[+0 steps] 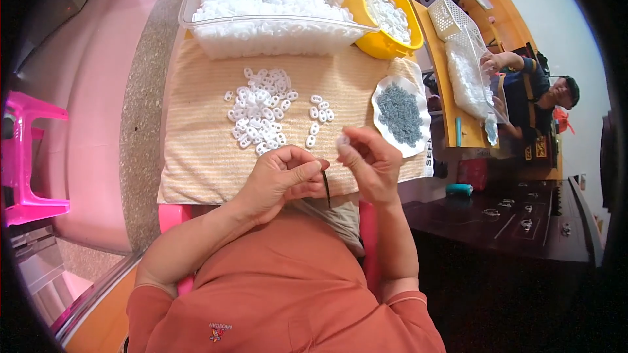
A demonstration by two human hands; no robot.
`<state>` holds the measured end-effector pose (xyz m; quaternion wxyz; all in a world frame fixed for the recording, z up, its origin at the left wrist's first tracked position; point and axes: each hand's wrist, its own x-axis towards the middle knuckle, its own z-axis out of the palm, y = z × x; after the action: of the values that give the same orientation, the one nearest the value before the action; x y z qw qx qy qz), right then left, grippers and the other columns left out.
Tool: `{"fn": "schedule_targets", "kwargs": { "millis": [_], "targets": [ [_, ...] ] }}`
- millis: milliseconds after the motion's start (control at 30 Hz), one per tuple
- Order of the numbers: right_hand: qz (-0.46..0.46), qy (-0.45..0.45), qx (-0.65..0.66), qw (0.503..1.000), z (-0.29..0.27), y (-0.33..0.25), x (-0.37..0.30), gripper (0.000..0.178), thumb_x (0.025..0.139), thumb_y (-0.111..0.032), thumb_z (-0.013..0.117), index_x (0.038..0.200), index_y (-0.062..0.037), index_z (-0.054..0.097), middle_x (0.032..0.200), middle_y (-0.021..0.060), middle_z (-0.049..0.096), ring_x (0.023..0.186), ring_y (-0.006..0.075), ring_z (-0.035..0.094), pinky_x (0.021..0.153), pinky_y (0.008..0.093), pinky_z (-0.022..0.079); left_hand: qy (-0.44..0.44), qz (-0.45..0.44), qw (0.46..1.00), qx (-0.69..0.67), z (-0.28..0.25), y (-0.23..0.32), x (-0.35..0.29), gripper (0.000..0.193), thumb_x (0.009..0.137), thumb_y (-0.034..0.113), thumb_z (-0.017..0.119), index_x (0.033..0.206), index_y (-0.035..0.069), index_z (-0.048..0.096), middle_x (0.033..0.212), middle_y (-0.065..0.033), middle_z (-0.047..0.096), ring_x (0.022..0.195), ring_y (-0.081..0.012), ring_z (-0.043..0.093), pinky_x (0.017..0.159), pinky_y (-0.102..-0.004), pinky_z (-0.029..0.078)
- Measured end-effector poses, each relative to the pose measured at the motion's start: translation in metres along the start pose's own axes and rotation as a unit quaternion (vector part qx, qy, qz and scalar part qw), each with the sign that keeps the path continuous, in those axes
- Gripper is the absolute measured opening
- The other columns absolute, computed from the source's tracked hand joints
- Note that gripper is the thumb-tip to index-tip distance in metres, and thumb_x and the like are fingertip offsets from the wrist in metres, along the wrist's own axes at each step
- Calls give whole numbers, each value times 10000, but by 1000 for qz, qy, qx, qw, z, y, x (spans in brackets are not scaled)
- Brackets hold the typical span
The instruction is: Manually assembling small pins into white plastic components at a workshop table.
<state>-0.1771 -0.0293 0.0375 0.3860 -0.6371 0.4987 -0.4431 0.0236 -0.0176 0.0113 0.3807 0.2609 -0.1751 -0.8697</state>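
Observation:
My left hand (pixel 281 180) is closed at the towel's near edge, its thumb and fingers pinching a thin dark pointed stick (pixel 328 189) that hangs down toward my lap. Just to the right, my right hand (pixel 374 167) is raised, thumb and forefinger pinched on a small white oval piece (pixel 343 141). Beyond my left hand lies a loose pile of white two-holed oval pieces (pixel 258 111). Several more of these form a smaller group (pixel 320 108) right of the pile. A white scalloped plate (pixel 381 106) of tiny grey parts (pixel 400 114) stands beyond my right hand.
A striped beige towel (pixel 196 163) covers the table. Across its far side stand a clear bin (pixel 281 23) full of white pieces and a yellow basin (pixel 386 46). On the right, a co-worker (pixel 533 91) sits at another table. A pink stool (pixel 33 157) stands left.

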Motion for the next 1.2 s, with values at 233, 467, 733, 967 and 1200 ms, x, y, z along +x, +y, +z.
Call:
{"fn": "schedule_targets", "kwargs": {
  "millis": [233, 467, 733, 967, 1200],
  "targets": [
    [-160, 200, -165, 953, -25, -32, 34, 223, 852, -55, 691, 1064, -9, 634, 792, 34, 619, 667, 94, 568, 598, 224, 462, 5, 8, 1000, 27, 0, -1, -1, 130, 899, 122, 651, 996, 52, 600, 1079, -116, 651, 830, -121, 654, 756, -277, 576],
    [-253, 310, -255, 880, -66, -44, 128, 210, 897, -123, 653, 1068, -2, 667, 731, 59, 640, 610, 78, 576, 538, 216, 449, 12, 24, 999, 42, -2, -2, -3, 128, 900, 121, 650, 998, 52, 604, 1042, -89, 665, 815, -110, 652, 746, -267, 574],
    [-127, 154, -297, 934, -80, 3, 162, 223, 826, -126, 708, 1008, -1, 682, 819, 97, 694, 674, 131, 649, 621, 252, 506, 48, 4, 995, 89, 1, 2, -1, 133, 884, 140, 678, 974, 53, 632, 964, -29, 670, 773, -70, 632, 710, -211, 553],
    [-22, -100, -276, 956, -6, 0, 91, 190, 823, -49, 690, 1006, -1, 676, 895, 80, 670, 694, 123, 581, 624, 263, 466, 50, 20, 995, 86, -2, -3, -2, 129, 883, 151, 683, 963, 54, 652, 899, -8, 664, 734, -58, 616, 678, -197, 538],
    [-64, -132, -361, 921, -1, 18, 86, 223, 787, -118, 690, 975, 1, 675, 948, 143, 666, 767, 291, 638, 686, 354, 493, 55, 28, 994, 96, -2, -7, 0, 127, 884, 153, 684, 959, 54, 652, 888, -7, 662, 707, -56, 615, 666, -197, 538]
  ]
}}
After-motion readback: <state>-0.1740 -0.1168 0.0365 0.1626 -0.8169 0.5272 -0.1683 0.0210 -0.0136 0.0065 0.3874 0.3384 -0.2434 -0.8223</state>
